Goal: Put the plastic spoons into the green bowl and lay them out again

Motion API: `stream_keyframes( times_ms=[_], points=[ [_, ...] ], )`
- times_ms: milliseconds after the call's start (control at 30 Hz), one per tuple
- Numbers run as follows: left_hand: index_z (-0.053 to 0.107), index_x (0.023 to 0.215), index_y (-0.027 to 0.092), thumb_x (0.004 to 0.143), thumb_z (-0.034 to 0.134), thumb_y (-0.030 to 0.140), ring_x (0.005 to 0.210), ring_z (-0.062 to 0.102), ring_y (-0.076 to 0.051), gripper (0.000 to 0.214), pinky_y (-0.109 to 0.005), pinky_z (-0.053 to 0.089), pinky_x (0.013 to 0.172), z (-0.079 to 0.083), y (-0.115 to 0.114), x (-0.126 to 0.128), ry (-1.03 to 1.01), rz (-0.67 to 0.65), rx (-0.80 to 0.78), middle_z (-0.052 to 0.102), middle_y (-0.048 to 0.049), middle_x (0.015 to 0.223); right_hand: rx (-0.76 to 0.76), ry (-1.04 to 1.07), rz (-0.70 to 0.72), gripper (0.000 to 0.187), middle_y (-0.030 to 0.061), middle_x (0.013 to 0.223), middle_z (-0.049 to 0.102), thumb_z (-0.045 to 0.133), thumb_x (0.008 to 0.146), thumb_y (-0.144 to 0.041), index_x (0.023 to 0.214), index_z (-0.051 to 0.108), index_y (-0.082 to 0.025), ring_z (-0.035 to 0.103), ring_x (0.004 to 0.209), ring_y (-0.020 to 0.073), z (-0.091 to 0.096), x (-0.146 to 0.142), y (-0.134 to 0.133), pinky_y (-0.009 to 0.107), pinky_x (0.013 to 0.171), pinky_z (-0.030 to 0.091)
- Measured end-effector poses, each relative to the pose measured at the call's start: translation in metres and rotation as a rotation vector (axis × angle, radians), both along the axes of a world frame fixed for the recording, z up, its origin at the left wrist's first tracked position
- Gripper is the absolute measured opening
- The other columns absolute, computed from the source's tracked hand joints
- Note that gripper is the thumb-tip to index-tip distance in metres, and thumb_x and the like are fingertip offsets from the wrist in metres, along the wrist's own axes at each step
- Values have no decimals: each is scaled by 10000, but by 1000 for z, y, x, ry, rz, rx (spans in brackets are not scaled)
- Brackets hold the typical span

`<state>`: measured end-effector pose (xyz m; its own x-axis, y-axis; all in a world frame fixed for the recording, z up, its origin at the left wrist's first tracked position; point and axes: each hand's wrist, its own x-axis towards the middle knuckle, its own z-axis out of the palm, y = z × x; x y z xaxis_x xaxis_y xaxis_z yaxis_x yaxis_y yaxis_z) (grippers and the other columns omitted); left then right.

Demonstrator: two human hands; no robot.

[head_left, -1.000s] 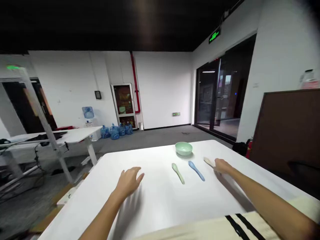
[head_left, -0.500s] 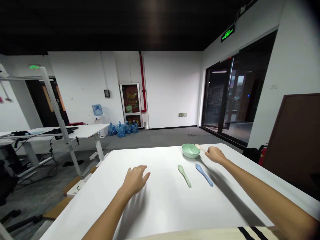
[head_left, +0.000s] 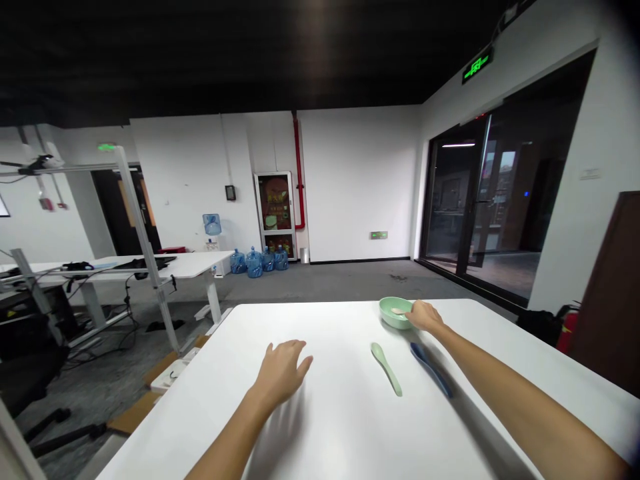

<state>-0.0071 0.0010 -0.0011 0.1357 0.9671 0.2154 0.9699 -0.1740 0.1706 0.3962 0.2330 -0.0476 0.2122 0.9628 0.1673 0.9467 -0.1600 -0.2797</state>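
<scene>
My right hand [head_left: 424, 315] reaches across the white table [head_left: 340, 413] to the rim of a pale green bowl [head_left: 393, 313]. Its fingers are closed on the handle of a cream spoon [head_left: 399, 311], whose head lies inside the bowl. A blue spoon [head_left: 431, 370] lies on the table under my right forearm, partly in its shadow. A green spoon [head_left: 387, 367] lies left of it, handle toward me. My left hand [head_left: 283, 371] rests flat on the table with fingers stretched out, holding nothing, well left of the spoons.
Beyond the table is grey floor. Another white desk [head_left: 165, 265] with a metal frame stands at the left. Blue water jugs [head_left: 255, 261] sit by the far wall. Glass doors are at the right, and a brown panel [head_left: 610, 293] at the far right.
My right hand picked the cream spoon up from the table at the right, carried it to the bowl and lowered its head inside. The left hand stayed flat. The view shifted.
</scene>
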Motion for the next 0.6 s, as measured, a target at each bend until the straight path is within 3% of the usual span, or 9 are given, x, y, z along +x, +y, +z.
stream_keyframes(
  times_ms=[367,600],
  points=[
    [549,1313,252,959,326,484,1260,536,-272,478,-519,287,1113,1,3,1,9,20,-23,591,-80,1375,-48,3,-28,377,180,1057,700,620,741,-357,1047,690,-148,683,949,285,-16,-1,19,305,704,487],
    [552,1318,263,956,327,486,1261,536,-274,481,-521,284,1120,-1,6,-2,5,31,-37,582,-69,1388,-4,29,10,354,165,922,716,519,813,-454,842,712,-159,684,861,283,0,-2,1,308,659,456]
  ],
)
